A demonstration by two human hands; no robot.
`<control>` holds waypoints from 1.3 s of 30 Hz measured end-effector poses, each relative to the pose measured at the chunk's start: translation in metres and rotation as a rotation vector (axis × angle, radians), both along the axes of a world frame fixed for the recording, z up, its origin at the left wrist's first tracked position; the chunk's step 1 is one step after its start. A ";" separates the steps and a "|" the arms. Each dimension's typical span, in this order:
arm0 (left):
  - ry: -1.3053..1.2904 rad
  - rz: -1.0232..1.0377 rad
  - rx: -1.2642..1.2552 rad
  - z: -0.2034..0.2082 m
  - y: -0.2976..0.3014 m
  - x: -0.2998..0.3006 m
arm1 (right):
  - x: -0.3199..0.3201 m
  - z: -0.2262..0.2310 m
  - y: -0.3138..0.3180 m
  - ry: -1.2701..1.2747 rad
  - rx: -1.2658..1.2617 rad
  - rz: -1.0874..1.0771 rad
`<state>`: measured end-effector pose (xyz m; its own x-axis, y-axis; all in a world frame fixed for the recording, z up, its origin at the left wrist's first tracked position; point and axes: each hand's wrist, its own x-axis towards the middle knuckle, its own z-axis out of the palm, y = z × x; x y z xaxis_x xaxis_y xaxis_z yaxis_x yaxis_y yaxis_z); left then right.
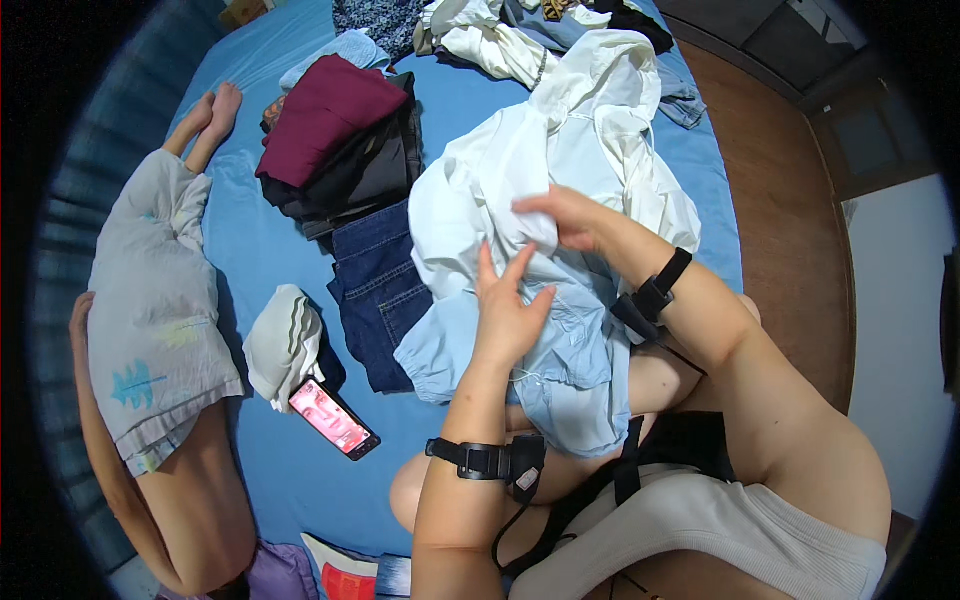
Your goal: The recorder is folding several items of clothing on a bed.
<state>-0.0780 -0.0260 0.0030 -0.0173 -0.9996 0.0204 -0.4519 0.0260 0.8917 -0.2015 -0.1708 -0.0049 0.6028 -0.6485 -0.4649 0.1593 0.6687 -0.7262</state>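
Observation:
A thin hooded jacket (480, 175), white at the hood and pale blue toward the hem, lies spread over the bed and my lap. My left hand (512, 312) rests on its middle, palm down with the fingers spread. Just beyond it, my right hand (570, 215) closes on a fold of the white cloth, perhaps a sleeve; the fingertips are slightly blurred. Dark blue jeans (380, 300) lie folded beside the jacket's left edge.
Left of the jacket stands a pile of folded clothes topped by a maroon garment (335, 110). White folded cloth (283, 345) and a lit phone (335, 420) lie nearer me. Another person in patterned shorts (165, 320) lies along the left side. Loose clothes (495, 50) cover the far end.

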 end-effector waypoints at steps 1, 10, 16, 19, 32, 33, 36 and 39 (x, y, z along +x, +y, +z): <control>-0.067 0.102 -0.041 0.003 0.000 0.004 | 0.003 -0.002 0.005 0.141 -0.108 0.003; -0.586 0.710 0.067 0.030 -0.004 0.062 | -0.033 -0.021 -0.011 0.512 -0.053 -0.216; -0.557 0.703 0.391 0.033 -0.004 0.097 | -0.038 0.032 -0.017 -0.403 -0.151 -0.202; -0.375 0.783 0.235 0.016 -0.005 0.122 | -0.035 0.033 -0.022 -0.040 -0.244 -0.243; 1.292 0.633 -0.154 0.048 0.005 0.156 | 0.000 -0.026 0.127 1.121 -1.004 0.435; 0.922 0.661 -0.025 0.053 0.007 0.144 | 0.003 -0.020 0.124 1.118 -1.011 0.426; -0.082 0.562 0.031 0.037 0.000 0.131 | -0.017 0.011 0.098 0.936 -1.041 0.558; -0.231 0.501 -0.024 0.043 -0.003 0.111 | -0.059 0.050 0.082 1.313 -1.198 0.263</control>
<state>0.0334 -0.0289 0.0461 0.4537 -0.8860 0.0957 -0.5981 -0.2231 0.7697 -0.2605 -0.0890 0.0449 0.3964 -0.9152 -0.0727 -0.8737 -0.3517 -0.3359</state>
